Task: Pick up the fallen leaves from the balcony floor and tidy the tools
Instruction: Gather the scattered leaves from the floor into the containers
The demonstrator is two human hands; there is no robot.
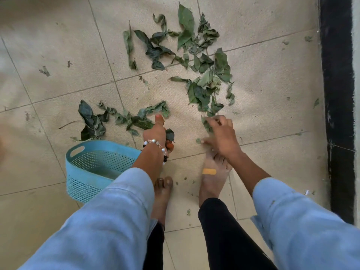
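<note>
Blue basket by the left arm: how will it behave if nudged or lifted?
The blue basket looks like thin perforated plastic and holds almost nothing, so it is probably light. On the smooth floor tiles a nudge would likely slide it. Its handle cutout should ease lifting.

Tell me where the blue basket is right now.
The blue basket stands on the tiled floor at lower left, beside the left forearm, just below the nearest leaves.

Beige tiled floor point(58, 45) with dark grout lines; black strip point(338, 94) runs along its right edge. Two bare feet on the tiles, orange plaster point(209, 171) across the right foot point(213, 178), left foot point(161, 193) just beside it.
</note>
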